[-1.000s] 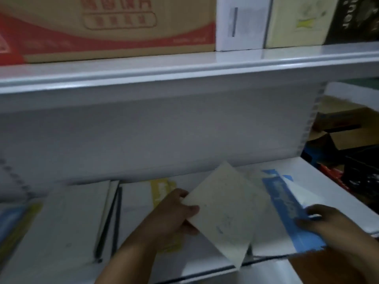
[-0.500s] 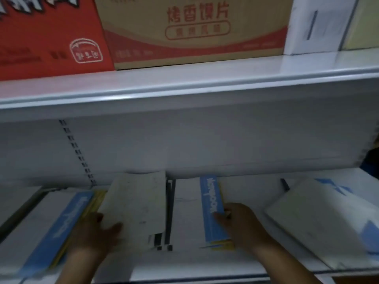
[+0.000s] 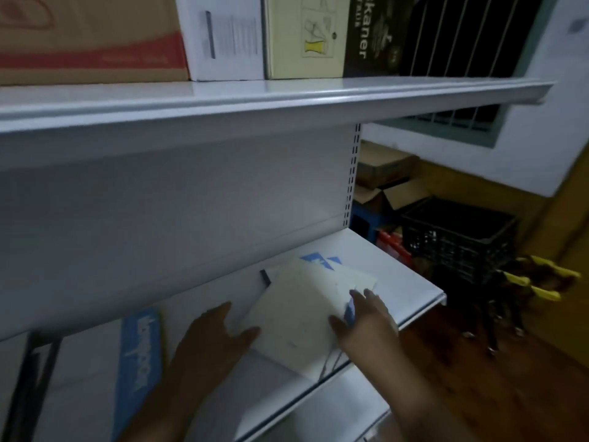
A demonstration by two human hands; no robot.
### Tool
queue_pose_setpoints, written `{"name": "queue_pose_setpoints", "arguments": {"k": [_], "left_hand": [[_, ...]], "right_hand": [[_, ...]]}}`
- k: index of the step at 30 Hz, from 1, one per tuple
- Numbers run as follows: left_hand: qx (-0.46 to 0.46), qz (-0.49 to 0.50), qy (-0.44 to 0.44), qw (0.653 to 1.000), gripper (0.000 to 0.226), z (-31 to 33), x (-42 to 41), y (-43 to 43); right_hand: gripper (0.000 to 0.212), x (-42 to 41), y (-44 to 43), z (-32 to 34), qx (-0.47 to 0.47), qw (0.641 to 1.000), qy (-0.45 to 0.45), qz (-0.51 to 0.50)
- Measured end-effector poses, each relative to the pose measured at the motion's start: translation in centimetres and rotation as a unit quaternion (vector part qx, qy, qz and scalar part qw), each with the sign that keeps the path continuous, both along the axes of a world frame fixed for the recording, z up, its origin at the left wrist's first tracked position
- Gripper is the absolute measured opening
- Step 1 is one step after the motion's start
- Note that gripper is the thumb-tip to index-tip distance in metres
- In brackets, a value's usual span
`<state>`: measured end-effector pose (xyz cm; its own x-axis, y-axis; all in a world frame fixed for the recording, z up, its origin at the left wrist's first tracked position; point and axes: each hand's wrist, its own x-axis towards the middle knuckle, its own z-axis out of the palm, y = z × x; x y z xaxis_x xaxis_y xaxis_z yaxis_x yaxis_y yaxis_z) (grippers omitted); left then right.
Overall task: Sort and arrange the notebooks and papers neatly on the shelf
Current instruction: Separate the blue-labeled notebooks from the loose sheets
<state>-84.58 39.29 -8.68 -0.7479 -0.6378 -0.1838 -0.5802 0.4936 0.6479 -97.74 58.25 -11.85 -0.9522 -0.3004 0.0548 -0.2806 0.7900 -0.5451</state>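
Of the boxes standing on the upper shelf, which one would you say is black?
The black box with white lettering at the right end of the row. Its neighbours are a pale yellow box, a white box and a brown cardboard box with a red band.

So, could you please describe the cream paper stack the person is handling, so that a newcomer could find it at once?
Start at the white lower shelf and follow it toward its right end. There, between the left hand and the right hand, lies a cream paper stack, turned askew. Unlike the notebook with the blue strip further left, its top is plain and pale.
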Motion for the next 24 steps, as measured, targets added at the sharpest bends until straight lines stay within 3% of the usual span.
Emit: {"name": "queue_pose_setpoints", "arguments": {"k": [2,6,9,11,13,16,17,20,22,24], "left_hand": [[-0.052,-0.034,-0.066,0.996,0.087,-1.1,-1.9,1.0],[-0.069,-0.035,-0.083,0.994,0.058,-0.5,-2.6,2.0],[0.135,0.021,0.021,0.99,0.031,0.9,-1.7,2.2],[0.252,0.095,0.101,0.958,0.014,2.2,-0.1,1.9],[0.289,0.157,0.176,0.928,0.015,3.5,2.9,0.7],[0.248,0.251,0.273,0.895,0.018,5.6,9.1,-1.8],[0.216,0.287,0.306,0.881,0.018,6.2,11.4,-2.6],[0.152,0.388,0.363,0.834,0.016,6.3,17.8,-5.2],[0.134,0.447,0.35,0.812,0.024,6.0,21.2,-7.0],[0.065,0.488,0.274,0.827,0.037,4.4,24.0,-9.0]], "right_hand": [[0.062,0.1,1.5,-0.1,0.03,0.999,0.012,0.017],[0.066,-0.9,3.1,0.7,0.029,0.999,-0.021,0.015],[0.05,-2.4,3.5,2.0,0.021,0.994,-0.109,0.017],[0.028,-2.9,3.4,3.4,-0.101,0.973,-0.205,0.027],[0.021,-2.5,3.3,5.1,-0.233,0.922,-0.307,0.032],[0.062,0.2,1.4,6.8,-0.312,0.856,-0.402,0.089],[0.062,1.7,0.1,7.0,-0.322,0.84,-0.423,0.108],[0.015,6.0,-5.6,5.9,-0.336,0.812,-0.449,0.163],[0.015,9.1,-9.6,5.2,-0.298,0.814,-0.463,0.186],[0.01,11.7,-12.5,4.5,-0.261,0.821,-0.459,0.216]]}}
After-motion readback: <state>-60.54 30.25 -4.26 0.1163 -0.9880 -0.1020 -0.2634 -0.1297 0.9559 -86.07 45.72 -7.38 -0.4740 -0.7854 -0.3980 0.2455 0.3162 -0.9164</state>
